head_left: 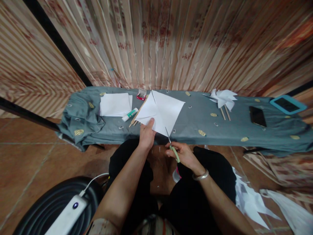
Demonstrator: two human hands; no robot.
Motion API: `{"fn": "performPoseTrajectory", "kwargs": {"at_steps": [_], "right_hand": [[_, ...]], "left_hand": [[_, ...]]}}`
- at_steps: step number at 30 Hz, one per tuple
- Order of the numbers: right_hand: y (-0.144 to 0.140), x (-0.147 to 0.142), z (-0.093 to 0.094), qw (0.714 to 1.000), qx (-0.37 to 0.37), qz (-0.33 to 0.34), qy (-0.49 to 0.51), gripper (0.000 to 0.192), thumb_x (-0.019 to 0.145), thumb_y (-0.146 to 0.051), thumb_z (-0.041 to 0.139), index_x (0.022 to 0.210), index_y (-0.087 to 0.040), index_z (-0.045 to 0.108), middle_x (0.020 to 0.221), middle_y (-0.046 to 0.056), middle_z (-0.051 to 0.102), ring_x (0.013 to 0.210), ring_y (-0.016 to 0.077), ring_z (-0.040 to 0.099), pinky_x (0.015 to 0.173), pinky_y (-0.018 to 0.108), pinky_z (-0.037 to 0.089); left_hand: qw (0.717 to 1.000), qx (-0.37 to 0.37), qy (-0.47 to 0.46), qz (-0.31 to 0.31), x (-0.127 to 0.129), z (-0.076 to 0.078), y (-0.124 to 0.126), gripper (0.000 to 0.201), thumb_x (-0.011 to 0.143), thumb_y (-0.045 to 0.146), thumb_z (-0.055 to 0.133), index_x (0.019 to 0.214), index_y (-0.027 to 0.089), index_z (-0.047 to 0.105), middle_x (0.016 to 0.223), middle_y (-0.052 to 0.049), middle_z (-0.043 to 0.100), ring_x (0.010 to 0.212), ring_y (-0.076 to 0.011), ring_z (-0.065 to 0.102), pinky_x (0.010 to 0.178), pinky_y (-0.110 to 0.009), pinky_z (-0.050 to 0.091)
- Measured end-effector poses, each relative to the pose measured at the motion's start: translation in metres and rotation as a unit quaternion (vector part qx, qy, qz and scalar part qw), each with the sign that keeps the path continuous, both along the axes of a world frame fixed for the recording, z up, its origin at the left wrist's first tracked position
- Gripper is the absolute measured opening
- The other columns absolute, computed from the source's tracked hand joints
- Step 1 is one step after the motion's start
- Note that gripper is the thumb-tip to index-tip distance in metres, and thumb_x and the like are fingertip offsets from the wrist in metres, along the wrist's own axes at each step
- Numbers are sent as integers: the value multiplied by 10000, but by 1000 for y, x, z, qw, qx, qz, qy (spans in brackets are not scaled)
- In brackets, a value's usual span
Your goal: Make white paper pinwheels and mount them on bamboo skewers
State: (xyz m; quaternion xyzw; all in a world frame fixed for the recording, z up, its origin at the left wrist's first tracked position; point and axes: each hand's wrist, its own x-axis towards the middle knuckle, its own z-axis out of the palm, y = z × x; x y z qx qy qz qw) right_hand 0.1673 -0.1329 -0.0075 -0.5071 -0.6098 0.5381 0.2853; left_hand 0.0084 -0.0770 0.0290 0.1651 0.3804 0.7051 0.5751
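While pinching the white paper square [162, 111] at its near corner over the cloth-covered bench [195, 120], left hand [146, 135] with thumb on top. Right hand [184, 155] curled through the scissors [172, 147], tips at the lower edge. Cut apparently just begun; one finished pinwheel [223, 98] lying well apart to the right. Glue [130, 114] untouched beside sticks [137, 116].
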Motion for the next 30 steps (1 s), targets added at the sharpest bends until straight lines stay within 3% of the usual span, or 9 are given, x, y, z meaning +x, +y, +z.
{"fn": "performPoseTrajectory", "kwargs": {"at_steps": [6, 15, 23, 30], "right_hand": [[1, 0, -1, 1000, -6, -7, 8, 435, 680, -541, 769, 873, -155, 711, 644, -13, 621, 600, 125, 551, 571, 237, 406], [1, -3, 0, 998, -36, -29, 36, 464, 623, -546, 803, 842, -150, 703, 606, -13, 619, 562, 124, 549, 548, 242, 424], [2, -2, 2, 1000, -2, -19, 15, 407, 684, -520, 771, 868, -162, 710, 637, -22, 610, 594, 119, 548, 571, 232, 420], [3, -3, 1, 999, -16, -29, 16, 435, 655, -529, 789, 858, -154, 702, 617, -16, 622, 571, 120, 548, 556, 234, 406]], "left_hand": [[1000, 0, -6, 0, 1, 0, 1, 332, 729, 179, 716, 1053, 132, 666, 889, -58, 770, 935, -220, 722, 943, -358, 523], [1000, 11, -8, -2, 1, 0, 1, 359, 692, 207, 749, 1035, 134, 670, 935, -86, 769, 1014, -257, 706, 959, -378, 517], [1000, 6, -3, -11, 3, -4, -1, 313, 669, 228, 773, 942, 117, 670, 879, -81, 765, 989, -256, 712, 955, -386, 518], [1000, -6, -11, -9, 3, -3, -1, 234, 661, 221, 774, 848, 136, 661, 862, -68, 765, 984, -244, 712, 954, -372, 518]]}}
